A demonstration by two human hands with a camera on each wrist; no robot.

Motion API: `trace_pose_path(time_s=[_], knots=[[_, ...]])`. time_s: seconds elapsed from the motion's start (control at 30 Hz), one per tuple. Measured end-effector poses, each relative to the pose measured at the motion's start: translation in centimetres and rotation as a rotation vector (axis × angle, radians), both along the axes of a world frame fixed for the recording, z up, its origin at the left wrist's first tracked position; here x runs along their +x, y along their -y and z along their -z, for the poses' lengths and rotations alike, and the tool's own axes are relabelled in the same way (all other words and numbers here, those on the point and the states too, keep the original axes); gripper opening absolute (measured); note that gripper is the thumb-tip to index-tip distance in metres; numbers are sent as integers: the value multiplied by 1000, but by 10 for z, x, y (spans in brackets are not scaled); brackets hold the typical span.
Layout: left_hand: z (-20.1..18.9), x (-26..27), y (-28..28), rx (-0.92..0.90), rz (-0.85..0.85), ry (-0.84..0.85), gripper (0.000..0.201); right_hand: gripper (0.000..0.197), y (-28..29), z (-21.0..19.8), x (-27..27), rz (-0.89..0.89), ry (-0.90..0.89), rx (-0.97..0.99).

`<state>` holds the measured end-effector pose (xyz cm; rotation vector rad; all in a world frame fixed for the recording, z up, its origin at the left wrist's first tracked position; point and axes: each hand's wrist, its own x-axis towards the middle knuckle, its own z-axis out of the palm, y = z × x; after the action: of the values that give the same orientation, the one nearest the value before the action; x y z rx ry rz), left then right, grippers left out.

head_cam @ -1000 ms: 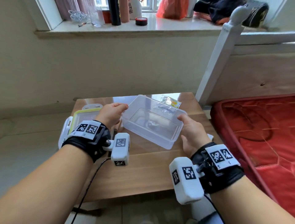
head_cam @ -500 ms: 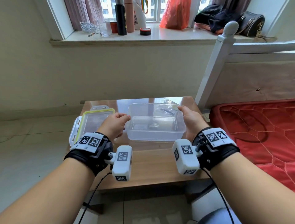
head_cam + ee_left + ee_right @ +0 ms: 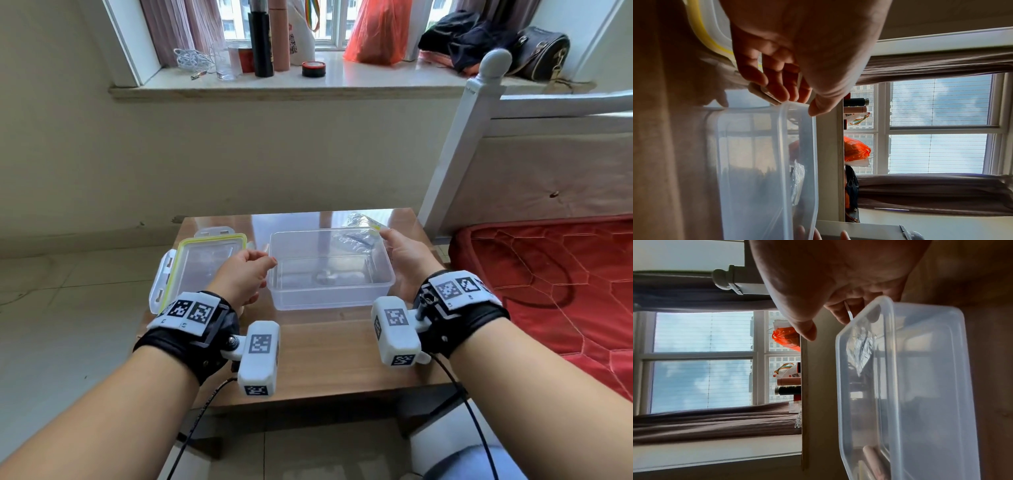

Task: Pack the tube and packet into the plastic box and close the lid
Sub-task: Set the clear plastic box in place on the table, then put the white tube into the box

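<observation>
Both hands flank the plastic box (image 3: 330,270) on the tabletop (image 3: 325,346): your left hand (image 3: 245,279) pinches its rim, your right hand (image 3: 406,260) cups its end. The packet (image 3: 359,228) lies behind; lifting carelessly could knock it off.

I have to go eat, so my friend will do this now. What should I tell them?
Left hand: pinches the left rim of the box.
Right hand: at the box's far right corner, fingers by the packet; I cannot tell whether it grips anything.
Box: upright on the table, open, with nothing packed in it.
Packet: on the table behind the box.
Tube: seems to lie outside the box, by the left fingers.
Lid: flat on the table, left of the box.
Done: nothing packed.
Left: put tube and packet in, then close the lid.
</observation>
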<state>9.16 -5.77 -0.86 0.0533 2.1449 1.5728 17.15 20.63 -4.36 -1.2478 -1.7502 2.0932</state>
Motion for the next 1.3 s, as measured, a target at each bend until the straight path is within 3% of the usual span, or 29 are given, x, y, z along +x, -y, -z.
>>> trace_pose_path(time_s=[0.1,0.13,0.2,0.3,0.43,0.63,0.8,0.9,1.3], knots=[[-1,0,-4,22,-37,-25,20,32,22,-52,26,-5,25,157],[-2,-1,-5,26,-59,-44,27,27,19,-57,31,-4,34,211],[-4,-1,-5,8,-111,-94,46,35,10,-65,42,-5,71,276],[-9,0,-8,-27,-141,-138,54,4,2,-75,57,-90,162,414],[-18,5,-20,-38,-123,-196,48,33,-7,-79,76,-180,285,653],[-21,12,-36,-112,-112,-266,42,24,-3,-73,96,-372,501,711],[-24,18,-40,-127,-129,-274,40,79,4,-51,98,-465,670,754],[-25,19,-38,-122,-128,-272,40,93,5,-40,95,-481,722,741],[-23,18,-27,-138,-115,-251,40,79,4,-42,86,-422,702,688]])
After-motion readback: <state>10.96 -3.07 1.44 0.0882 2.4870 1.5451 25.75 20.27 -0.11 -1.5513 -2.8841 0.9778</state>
